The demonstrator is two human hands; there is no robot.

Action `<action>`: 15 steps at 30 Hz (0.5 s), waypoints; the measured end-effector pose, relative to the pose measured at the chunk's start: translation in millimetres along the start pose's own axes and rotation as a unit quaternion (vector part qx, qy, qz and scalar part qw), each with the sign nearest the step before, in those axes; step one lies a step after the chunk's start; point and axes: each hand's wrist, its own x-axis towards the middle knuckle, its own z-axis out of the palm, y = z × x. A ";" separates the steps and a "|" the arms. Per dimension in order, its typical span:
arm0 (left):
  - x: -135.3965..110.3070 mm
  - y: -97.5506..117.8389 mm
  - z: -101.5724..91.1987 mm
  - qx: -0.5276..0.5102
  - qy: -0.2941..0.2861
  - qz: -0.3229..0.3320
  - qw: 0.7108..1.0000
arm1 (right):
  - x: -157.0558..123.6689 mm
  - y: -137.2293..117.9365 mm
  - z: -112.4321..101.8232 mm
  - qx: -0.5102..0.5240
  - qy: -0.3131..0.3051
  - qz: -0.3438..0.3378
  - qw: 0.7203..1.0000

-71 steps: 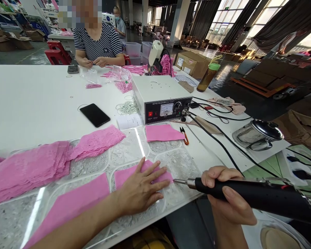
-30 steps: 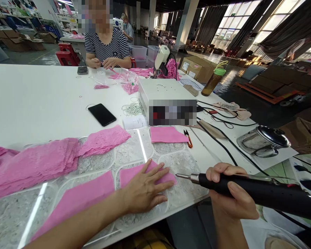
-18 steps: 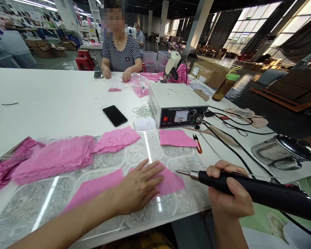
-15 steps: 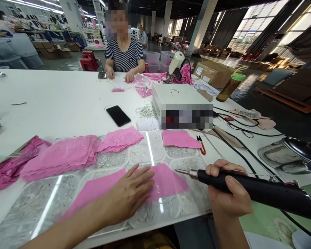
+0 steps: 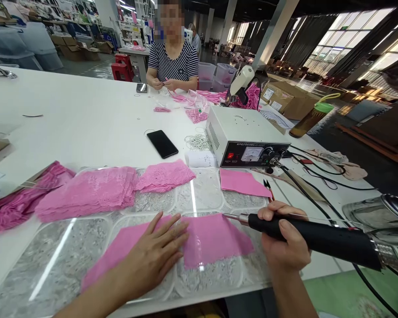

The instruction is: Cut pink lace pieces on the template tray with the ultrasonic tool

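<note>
A left hand (image 5: 157, 249) lies palm down and open, its fingers apart and grasping nothing, across a left pink piece (image 5: 128, 236) on a clear mat (image 5: 69, 260). Its fingertips reach the near edge of a right pink piece (image 5: 215, 243), which lies flat beside it; whether they press on that one as well cannot be told. The right hand (image 5: 285, 251) closes around the black barrel of a pen-like tool (image 5: 334, 243), thumb on the near side, its narrow metal tip pointing left at the upper edge of the right pink piece. Whether tip and cloth touch is unclear.

Beyond the hands, a large lace stack (image 5: 86, 194) and a small lace stack (image 5: 164, 176) sit side by side at the mat's far edge. Another pink piece (image 5: 242, 182) rests in front of a white control box (image 5: 248, 128), with snips (image 5: 267, 184) just beside it, partly hidden behind the right hand. A phone (image 5: 162, 144) and rubber bands (image 5: 198, 142) lie left of the box; a lidded pot (image 5: 368, 216) stands at right. Across the white table (image 5: 86, 119), a co-worker (image 5: 172, 66) in a striped top sits with both hands close together.
</note>
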 end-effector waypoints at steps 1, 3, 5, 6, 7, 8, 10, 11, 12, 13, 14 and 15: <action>0.0 -0.4 0.2 0.000 0.002 0.000 1.000 | 0.0 0.6 0.3 -0.004 0.001 0.000 1.000; 0.0 -1.3 0.8 -0.002 0.005 -0.001 1.000 | 0.4 1.5 0.6 -0.011 0.004 -0.003 1.000; -0.4 -2.1 1.5 -0.003 0.007 -0.002 1.000 | 1.0 2.1 0.8 -0.015 0.006 -0.008 1.000; -0.7 -2.5 2.0 -0.004 0.006 -0.003 1.000 | 1.3 2.4 0.9 -0.016 0.005 -0.009 1.000; -1.0 -2.7 2.4 -0.005 0.005 -0.005 1.000 | 1.6 2.7 1.1 -0.017 0.004 -0.009 1.000; -1.4 -3.0 2.8 -0.006 0.002 -0.007 1.000 | 1.9 3.1 1.3 -0.017 0.003 -0.008 1.000; -1.8 -3.3 3.4 -0.008 -0.005 -0.011 1.000 | 2.1 3.8 1.6 -0.016 0.003 -0.007 1.000; -1.9 -3.3 3.6 -0.008 -0.008 -0.013 1.000 | 2.2 4.1 1.7 -0.016 0.004 -0.008 1.000; -1.8 -3.3 3.7 -0.010 -0.010 -0.015 1.000 | 2.2 4.2 1.7 -0.017 0.006 -0.009 1.000; -1.7 -3.2 3.7 -0.012 -0.012 -0.018 1.000 | 2.3 4.3 1.7 -0.019 0.007 -0.009 1.000; -1.6 -3.0 3.7 -0.015 -0.014 -0.021 1.000 | 2.4 4.2 1.6 -0.021 0.007 -0.009 1.000; -1.6 -2.7 3.7 -0.019 -0.017 -0.024 0.999 | 2.6 3.9 1.6 -0.023 0.007 -0.008 1.000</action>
